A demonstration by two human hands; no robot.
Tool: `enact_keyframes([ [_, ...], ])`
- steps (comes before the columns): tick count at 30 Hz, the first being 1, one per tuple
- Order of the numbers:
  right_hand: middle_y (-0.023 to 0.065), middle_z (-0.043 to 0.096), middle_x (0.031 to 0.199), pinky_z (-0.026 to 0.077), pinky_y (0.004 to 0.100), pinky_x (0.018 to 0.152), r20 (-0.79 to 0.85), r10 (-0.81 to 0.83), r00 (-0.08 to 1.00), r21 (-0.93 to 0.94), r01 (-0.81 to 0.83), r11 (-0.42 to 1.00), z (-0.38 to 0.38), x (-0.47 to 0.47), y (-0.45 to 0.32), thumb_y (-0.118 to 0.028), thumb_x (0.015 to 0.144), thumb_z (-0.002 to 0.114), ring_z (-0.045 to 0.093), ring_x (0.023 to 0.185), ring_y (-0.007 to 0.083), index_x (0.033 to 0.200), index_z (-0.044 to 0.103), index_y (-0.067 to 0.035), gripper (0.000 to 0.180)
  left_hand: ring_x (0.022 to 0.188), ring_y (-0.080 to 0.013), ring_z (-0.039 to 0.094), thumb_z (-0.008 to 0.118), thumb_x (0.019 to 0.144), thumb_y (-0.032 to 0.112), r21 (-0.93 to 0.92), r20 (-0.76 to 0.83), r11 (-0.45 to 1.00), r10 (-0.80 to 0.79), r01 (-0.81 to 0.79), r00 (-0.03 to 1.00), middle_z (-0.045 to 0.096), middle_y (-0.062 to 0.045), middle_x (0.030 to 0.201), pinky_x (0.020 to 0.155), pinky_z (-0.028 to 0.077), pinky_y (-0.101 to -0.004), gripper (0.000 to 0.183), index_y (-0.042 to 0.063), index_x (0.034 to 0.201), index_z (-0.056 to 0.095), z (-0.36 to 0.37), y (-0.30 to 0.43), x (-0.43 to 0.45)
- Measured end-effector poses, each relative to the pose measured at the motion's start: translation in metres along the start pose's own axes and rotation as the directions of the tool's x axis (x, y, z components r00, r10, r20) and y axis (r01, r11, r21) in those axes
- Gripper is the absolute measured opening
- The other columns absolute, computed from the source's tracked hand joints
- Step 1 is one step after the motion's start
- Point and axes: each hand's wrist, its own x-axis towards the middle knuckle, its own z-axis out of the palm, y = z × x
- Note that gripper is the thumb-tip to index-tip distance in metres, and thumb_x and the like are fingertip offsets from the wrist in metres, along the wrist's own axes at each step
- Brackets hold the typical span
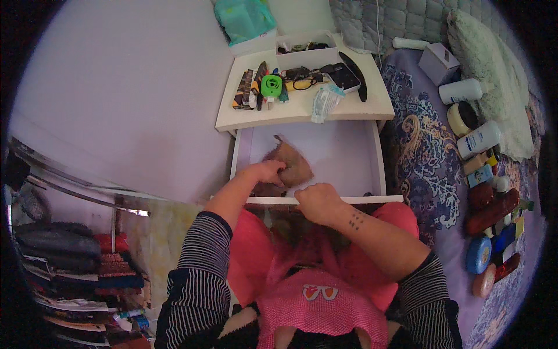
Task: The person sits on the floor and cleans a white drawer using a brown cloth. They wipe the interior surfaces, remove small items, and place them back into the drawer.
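Note:
A blurred brown item (pixel 296 165), perhaps a cloth or a soft pouch, is in my left hand (pixel 272 172). That hand reaches into the left half of a pulled-out white drawer (pixel 344 157). Beneath my left hand, near the drawer's front left corner, shows a darker brown patch that is too blurred to name. My right hand (pixel 320 203) is curled over the drawer's front panel (pixel 370 200), its fingertips hidden. A small dark object (pixel 368 195) lies in the front right corner of the drawer.
On the white cabinet top (pixel 270 118) are a green round device (pixel 271 86), a black phone-like device (pixel 344 77), a clear packet (pixel 327 102) and an open box (pixel 307 54). Bottles (pixel 479 138) and jars line the bed (pixel 418 144) at right. Folded clothes (pixel 56 244) fill shelves at left.

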Motion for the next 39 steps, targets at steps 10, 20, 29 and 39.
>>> enact_keyframes([
  [10, 0.0162, 0.064, 0.080, 0.048, 0.0432, 0.070, -0.006, -0.002, 1.000, -0.011, 0.002, 1.000, -0.001, -0.001, 0.002, -0.027, 0.080, 0.061, 0.062, 0.078, 0.0331, 0.088, 0.061, -0.005, 0.024, 0.087, -0.0208, 0.059, 0.073, 0.072, 0.016, -0.415, -0.074, 0.909, -0.056, 0.021, 0.996, 0.064, -0.010, 0.094, 0.078, 0.046, -0.0331, 0.038, 0.005, 0.106, 0.059, -0.062, 0.044, -0.004],
  [20, 0.0175, 0.065, 0.082, 0.050, 0.0439, 0.071, 0.024, 0.027, 0.999, 0.052, -0.028, 0.998, -0.002, 0.002, -0.001, -0.007, 0.070, 0.056, 0.064, 0.081, 0.0346, 0.084, 0.065, -0.003, 0.017, 0.114, -0.0332, 0.047, 0.071, 0.070, 0.030, 0.138, -0.268, 0.976, -0.125, 0.166, 0.955, 0.049, -0.020, 0.125, 0.097, 0.039, -0.0407, 0.066, 0.015, 0.130, 0.047, -0.014, 0.056, 0.062],
  [29, 0.0185, 0.065, 0.084, 0.052, 0.0435, 0.067, -0.050, 0.003, 0.999, 0.053, 0.000, 0.999, 0.004, 0.004, 0.004, -0.008, 0.070, 0.057, 0.065, 0.078, 0.0325, 0.087, 0.067, -0.004, 0.020, 0.129, -0.0428, 0.023, 0.071, 0.071, 0.036, 0.196, -0.012, 0.971, 0.141, -0.136, 0.990, 0.025, -0.013, 0.144, 0.104, 0.024, -0.0574, 0.062, 0.031, 0.128, 0.049, -0.010, 0.144, 0.080],
  [39, 0.0175, 0.066, 0.088, 0.051, 0.0441, 0.072, -0.056, -0.046, 0.997, 0.059, 0.049, 0.997, 0.004, 0.003, -0.002, -0.009, 0.072, 0.056, 0.064, 0.082, 0.0336, 0.086, 0.067, -0.004, 0.019, 0.129, -0.0397, 0.025, 0.061, 0.077, 0.043, 0.159, -0.323, 0.987, 0.074, -0.023, 0.944, 0.033, -0.015, 0.140, 0.105, 0.023, -0.0553, 0.053, 0.029, 0.127, 0.049, 0.013, 0.074, 0.088],
])
